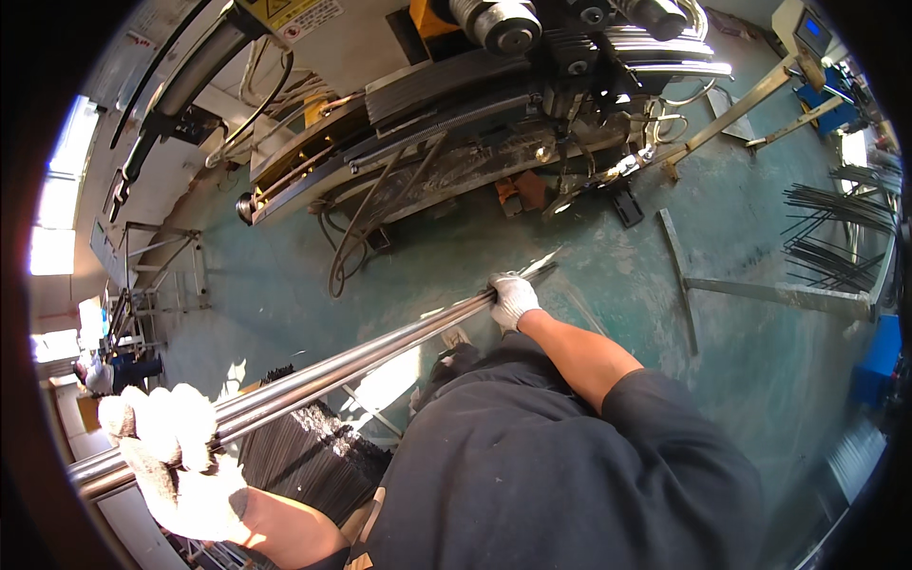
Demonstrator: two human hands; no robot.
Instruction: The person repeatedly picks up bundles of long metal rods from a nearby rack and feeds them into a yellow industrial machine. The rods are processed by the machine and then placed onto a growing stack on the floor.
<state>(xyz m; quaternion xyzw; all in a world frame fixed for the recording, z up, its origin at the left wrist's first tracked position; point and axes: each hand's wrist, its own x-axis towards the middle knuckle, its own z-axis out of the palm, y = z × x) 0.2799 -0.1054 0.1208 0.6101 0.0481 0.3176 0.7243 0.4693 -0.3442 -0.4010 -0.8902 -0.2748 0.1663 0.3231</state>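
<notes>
A small bundle of long, shiny metal tubes [351,366] slants across in front of my body, from the lower left up to the middle. Around its far end is my right hand [514,298], closed, in a whitish work glove. My left hand [180,465], gloved too and bleached by sunlight, wraps the bundle toward its near left end. Its fingers curl over the tubes while the palm faces up. Under the bundle, left of my body, lies a dense stack of dark rods or tubes [309,461].
A long machine [456,123] with hoses and cables spans the far side. Metal frame legs [779,290] stand on the green floor [608,256] at right, near loose dark rods [826,233]. A rack [157,261] and another person [104,370] are at far left.
</notes>
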